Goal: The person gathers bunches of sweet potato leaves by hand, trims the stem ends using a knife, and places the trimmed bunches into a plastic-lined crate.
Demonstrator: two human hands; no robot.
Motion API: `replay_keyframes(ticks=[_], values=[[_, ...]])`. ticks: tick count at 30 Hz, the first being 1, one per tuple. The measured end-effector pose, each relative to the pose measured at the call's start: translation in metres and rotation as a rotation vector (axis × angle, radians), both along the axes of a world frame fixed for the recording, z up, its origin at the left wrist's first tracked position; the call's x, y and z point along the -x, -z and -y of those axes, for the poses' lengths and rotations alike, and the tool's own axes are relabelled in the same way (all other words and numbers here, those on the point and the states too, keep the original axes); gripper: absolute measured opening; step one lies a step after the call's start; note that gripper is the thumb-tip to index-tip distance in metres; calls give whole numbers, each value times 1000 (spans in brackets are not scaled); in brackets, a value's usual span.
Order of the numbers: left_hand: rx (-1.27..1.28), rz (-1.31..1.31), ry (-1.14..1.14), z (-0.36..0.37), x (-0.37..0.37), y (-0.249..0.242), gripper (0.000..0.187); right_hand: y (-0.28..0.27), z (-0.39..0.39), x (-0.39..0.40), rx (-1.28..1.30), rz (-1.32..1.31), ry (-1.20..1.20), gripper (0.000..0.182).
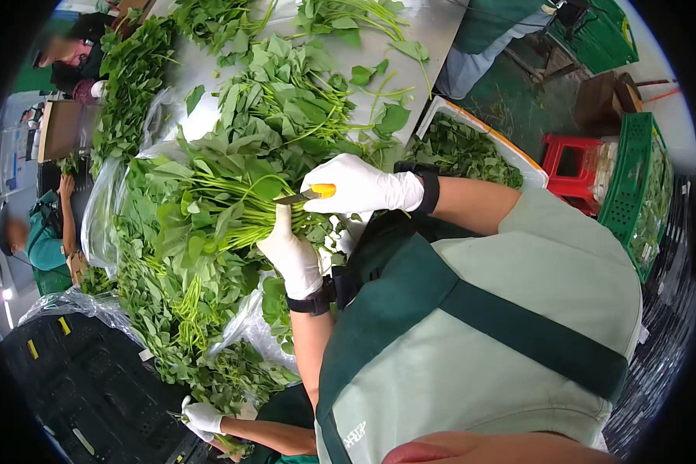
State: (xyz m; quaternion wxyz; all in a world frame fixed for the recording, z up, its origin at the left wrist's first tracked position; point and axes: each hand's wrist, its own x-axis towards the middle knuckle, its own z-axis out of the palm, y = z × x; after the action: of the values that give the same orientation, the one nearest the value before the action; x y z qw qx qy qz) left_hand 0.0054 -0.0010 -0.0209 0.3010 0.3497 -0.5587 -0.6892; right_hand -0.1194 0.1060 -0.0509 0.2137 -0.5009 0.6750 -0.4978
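My left hand point(292, 259), in a white glove, is closed round the stem ends of a bunch of leafy greens point(228, 203). The leaves fan out to the left, away from my body. In my gloved right hand point(359, 185) is a small knife point(322, 190) with a yellow handle. Its short blade lies across the stem ends, right above my left thumb. A large heap of the same greens point(158, 267) spreads beneath and beyond the bunch. More bundled greens point(286, 100) lie farther up on the metal table point(433, 46).
A white crate of leaves point(472, 147) stands beside the table, near a red stool point(568, 166) and a green crate point(630, 193). A co-worker's gloved hand point(203, 417) handles greens at the bottom. Black crates point(93, 387) and clear plastic point(104, 220) edge the heap; other people work at left.
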Motion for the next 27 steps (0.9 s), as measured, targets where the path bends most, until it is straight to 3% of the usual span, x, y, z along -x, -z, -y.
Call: replay_keyframes(ticks=[4, 6, 7, 9, 11, 13, 14, 15, 17, 19, 21, 22, 23, 25, 26, 27], values=[[-30, 4, 1, -5, 0, -13, 28, 3, 1, -6, 2, 300, 34, 28], [490, 219, 165, -1, -6, -8, 29, 1, 3, -3, -12, 451, 11, 28], [490, 219, 171, -1, -5, -6, 29, -2, 3, 1, -87, 383, -14, 27], [-9, -10, 57, -5, -2, -3, 29, -1, 3, 2, -163, 317, -35, 26], [-10, 17, 68, -2, -4, -2, 29, 1, 4, -6, 12, -109, 139, 23], [-115, -14, 68, 5, -7, 3, 29, -9, -5, -7, 101, -91, 143, 19], [-248, 5, -91, 12, -5, 10, 38, -12, -7, -7, 270, -21, 108, 20], [-245, 3, -96, 16, -10, 13, 38, -15, -9, -7, 439, 49, 71, 22], [795, 474, 335, 20, -23, 14, 50, -26, -20, -5, 402, 160, 150, 17], [891, 491, 240, 26, -29, 27, 46, -41, -34, 7, 323, 515, 246, 13], [938, 433, 241, 24, -25, 18, 46, -43, -45, 32, 189, 223, 376, 18], [840, 415, 249, 21, -23, 12, 44, -29, -47, 49, -22, -50, 366, 24], [842, 411, 257, 18, -21, 11, 44, -17, -47, 53, -284, -97, 369, 17], [560, 246, 73, 11, -8, 10, 37, -6, -49, 45, -373, -20, 274, 20], [71, 19, -89, 1, 5, -6, 29, -3, -48, 32, -246, 100, 179, 19], [69, 27, -78, 2, 1, -4, 29, -12, -44, 21, -231, 112, 71, 19]])
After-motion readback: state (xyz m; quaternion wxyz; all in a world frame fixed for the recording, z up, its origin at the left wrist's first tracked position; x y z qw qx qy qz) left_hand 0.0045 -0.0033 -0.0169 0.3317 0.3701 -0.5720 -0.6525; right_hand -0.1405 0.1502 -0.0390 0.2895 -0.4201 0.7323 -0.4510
